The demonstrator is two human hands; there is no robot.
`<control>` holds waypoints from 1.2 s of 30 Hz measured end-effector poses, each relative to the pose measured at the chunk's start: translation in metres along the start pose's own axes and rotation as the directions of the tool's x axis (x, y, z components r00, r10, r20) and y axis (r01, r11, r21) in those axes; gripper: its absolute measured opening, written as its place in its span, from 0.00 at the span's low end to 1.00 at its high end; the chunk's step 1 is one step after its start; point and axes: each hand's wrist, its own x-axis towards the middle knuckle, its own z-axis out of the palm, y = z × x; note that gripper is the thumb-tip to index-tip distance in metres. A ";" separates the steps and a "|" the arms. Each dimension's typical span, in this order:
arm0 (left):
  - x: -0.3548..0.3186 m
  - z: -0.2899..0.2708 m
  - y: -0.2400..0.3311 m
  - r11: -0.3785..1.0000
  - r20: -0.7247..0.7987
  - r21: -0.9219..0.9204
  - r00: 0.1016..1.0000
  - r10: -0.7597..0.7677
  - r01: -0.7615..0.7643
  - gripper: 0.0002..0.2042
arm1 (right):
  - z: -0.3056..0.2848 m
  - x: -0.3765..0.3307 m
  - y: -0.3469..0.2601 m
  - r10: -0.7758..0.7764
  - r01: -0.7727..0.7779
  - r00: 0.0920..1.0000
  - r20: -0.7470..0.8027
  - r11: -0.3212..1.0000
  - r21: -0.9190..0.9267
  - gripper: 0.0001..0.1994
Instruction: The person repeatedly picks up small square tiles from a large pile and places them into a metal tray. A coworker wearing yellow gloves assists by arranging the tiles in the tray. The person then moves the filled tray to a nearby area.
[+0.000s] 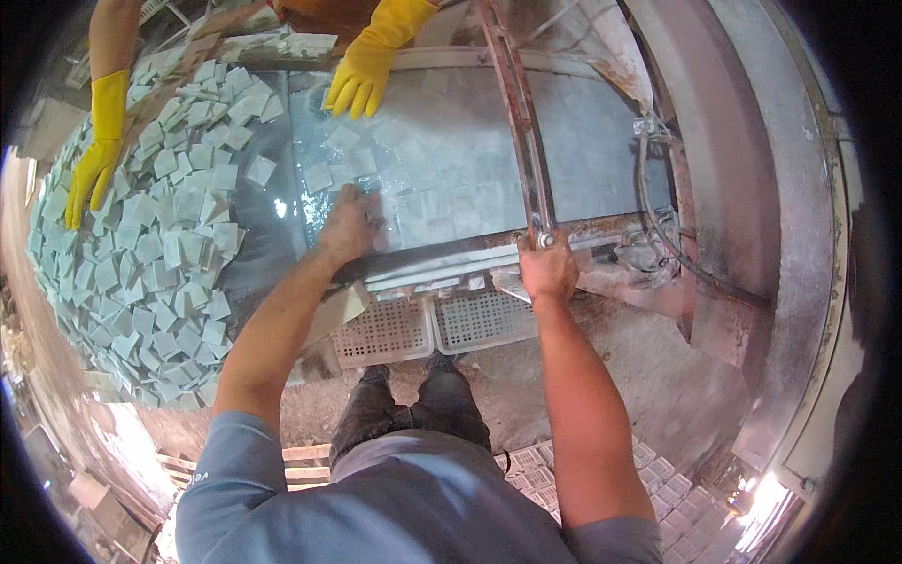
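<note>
My left hand (349, 226) reaches over the near edge of a wet, bluish work surface (442, 113). Its fingers curl down close to the loose square tiles (359, 162), slightly blurred, and what they hold is hidden. Over on the right, my right hand (549, 271) is closed around the near end of a rusty reddish metal bar (517, 103) that spans the surface from far to near. Pale square tiles lie on the wet surface between my hands, partly hazy under water. A large heap of similar pale green tiles (174, 226) fills the left side.
Across the surface stands a co-worker in yellow gloves, one glove (362, 75) over the surface, the other glove (94, 179) on the heap. Two perforated white crates (385, 334) sit below the near edge. A hose (648, 202) and a machine frame (742, 141) stand at right.
</note>
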 end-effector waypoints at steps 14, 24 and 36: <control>0.008 -0.018 -0.056 0.871 -0.266 0.455 0.962 -0.065 0.184 0.29 | -0.005 0.001 -0.008 0.013 -0.011 0.992 0.126 1.000 -0.015 0.38; 0.014 -0.008 -0.015 0.953 -0.359 0.193 0.921 -0.154 0.235 0.24 | 0.000 -0.004 -0.001 0.042 -0.042 0.998 0.039 0.999 0.014 0.35; -0.001 -0.003 -0.043 0.960 -0.249 0.280 0.967 0.044 0.028 0.20 | -0.002 -0.001 -0.003 0.017 -0.016 0.998 0.062 1.000 -0.026 0.35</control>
